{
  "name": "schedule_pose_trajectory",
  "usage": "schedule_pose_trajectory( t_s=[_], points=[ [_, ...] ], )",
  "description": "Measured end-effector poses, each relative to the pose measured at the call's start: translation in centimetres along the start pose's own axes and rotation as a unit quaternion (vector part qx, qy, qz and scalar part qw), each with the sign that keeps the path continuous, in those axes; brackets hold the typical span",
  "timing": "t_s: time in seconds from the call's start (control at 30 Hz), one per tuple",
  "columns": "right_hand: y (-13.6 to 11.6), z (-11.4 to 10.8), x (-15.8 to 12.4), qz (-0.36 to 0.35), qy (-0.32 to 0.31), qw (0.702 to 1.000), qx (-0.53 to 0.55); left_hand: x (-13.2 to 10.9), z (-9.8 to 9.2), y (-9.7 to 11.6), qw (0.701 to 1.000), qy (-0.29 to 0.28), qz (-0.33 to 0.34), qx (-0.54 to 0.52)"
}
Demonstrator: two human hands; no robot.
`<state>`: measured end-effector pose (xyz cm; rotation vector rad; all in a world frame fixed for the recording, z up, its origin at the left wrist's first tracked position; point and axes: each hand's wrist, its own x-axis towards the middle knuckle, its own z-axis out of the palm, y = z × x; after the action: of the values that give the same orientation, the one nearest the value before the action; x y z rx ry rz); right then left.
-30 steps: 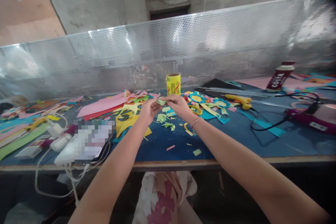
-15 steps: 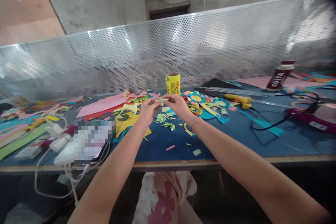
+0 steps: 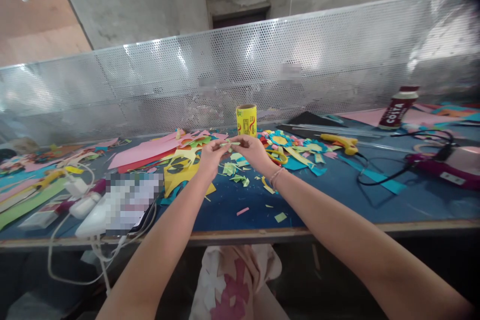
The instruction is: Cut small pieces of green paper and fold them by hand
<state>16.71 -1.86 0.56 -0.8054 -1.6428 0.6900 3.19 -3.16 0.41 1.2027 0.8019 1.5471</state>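
My left hand (image 3: 211,156) and my right hand (image 3: 253,151) meet above the blue table (image 3: 337,195), and both pinch a small strip of light green paper (image 3: 229,144) between their fingertips. Just beneath them lie green paper scraps (image 3: 235,170) and a cut yellow sheet (image 3: 183,170). A yellow tape roll (image 3: 246,120) stands upright behind my hands.
Paper flowers (image 3: 296,145) and yellow scissors (image 3: 339,142) lie to the right, with a glue gun (image 3: 446,162), its black cable and a bottle (image 3: 397,107) farther right. Pink sheets (image 3: 144,150), white chargers and cords (image 3: 86,205) fill the left. A perforated metal screen (image 3: 300,70) closes the far edge.
The green paper between my fingers has gone from a wider folded piece to a thin strip; both hands have stayed nearly in place.
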Motion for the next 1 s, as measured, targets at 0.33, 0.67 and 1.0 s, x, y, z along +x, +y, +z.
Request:
schedule_pose_trajectory(
  t_s=[0.33, 0.67, 1.0],
  points=[
    [0.69, 0.23, 0.07, 0.036, 0.008, 0.995, 0.092, 0.14, -0.09, -0.13, 1.000, 0.022, 0.005, -0.004],
    [0.34, 0.23, 0.07, 0.071, 0.019, 0.988, 0.133, 0.06, 0.03, -0.04, 1.000, 0.017, 0.003, -0.007],
    [0.13, 0.28, 0.05, 0.090, 0.022, 0.981, 0.171, -0.01, 0.19, 0.13, 1.000, 0.007, 0.005, -0.015]
  ],
)
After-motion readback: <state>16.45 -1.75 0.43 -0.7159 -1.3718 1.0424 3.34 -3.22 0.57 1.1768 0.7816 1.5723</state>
